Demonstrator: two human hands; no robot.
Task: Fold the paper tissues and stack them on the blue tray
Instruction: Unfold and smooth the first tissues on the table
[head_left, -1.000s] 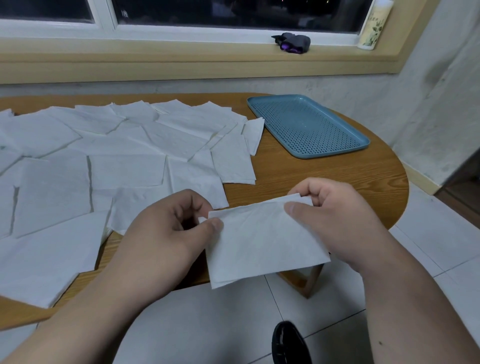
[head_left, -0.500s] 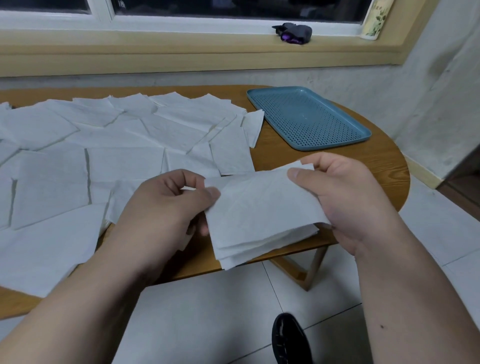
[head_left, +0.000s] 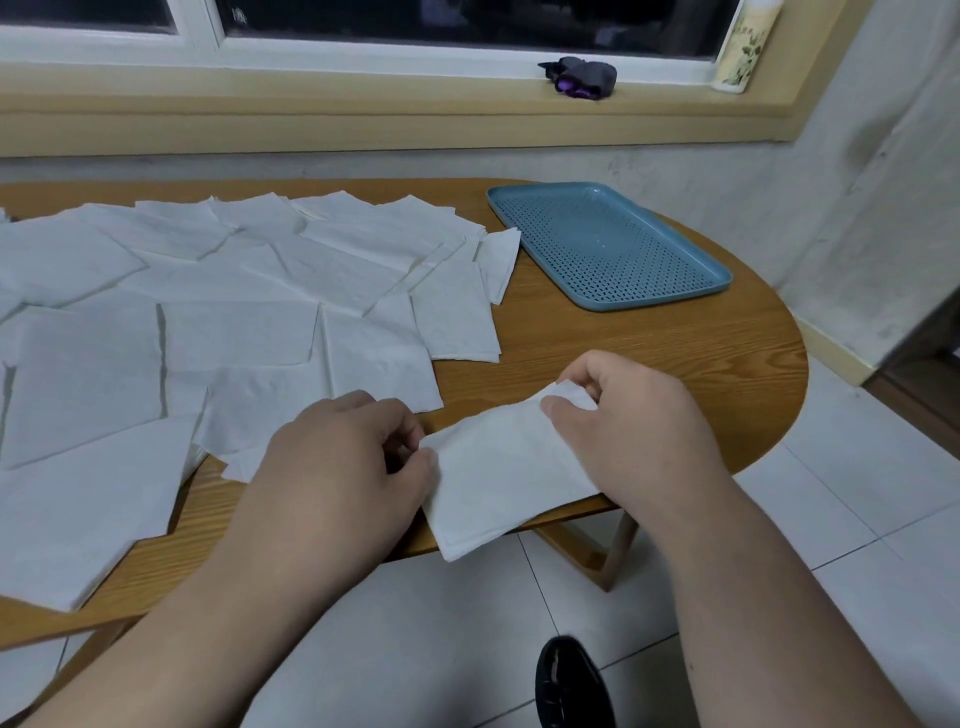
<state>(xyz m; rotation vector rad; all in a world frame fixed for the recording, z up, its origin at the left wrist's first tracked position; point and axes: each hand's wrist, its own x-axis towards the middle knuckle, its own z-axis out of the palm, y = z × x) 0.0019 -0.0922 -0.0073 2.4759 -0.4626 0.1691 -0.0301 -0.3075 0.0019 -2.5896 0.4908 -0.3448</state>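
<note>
A folded white tissue (head_left: 498, 475) lies at the near edge of the wooden table (head_left: 649, 358), its near corner hanging past the edge. My left hand (head_left: 343, 462) pinches its left corner. My right hand (head_left: 634, 421) pinches its far right corner. Several unfolded white tissues (head_left: 234, 322) overlap across the left and middle of the table. The blue perforated tray (head_left: 608, 244) sits at the far right of the table with nothing on it.
A windowsill runs behind the table, with a dark purple object (head_left: 582, 78) and a pale floral cylinder (head_left: 745, 47) on it. A white wall stands to the right. Tiled floor and a black shoe (head_left: 571, 686) lie below the table edge.
Both hands have brought the tissue from in front of the table down onto its near edge. The tissue has gone from loose separated layers to a flatter, smaller fold.
</note>
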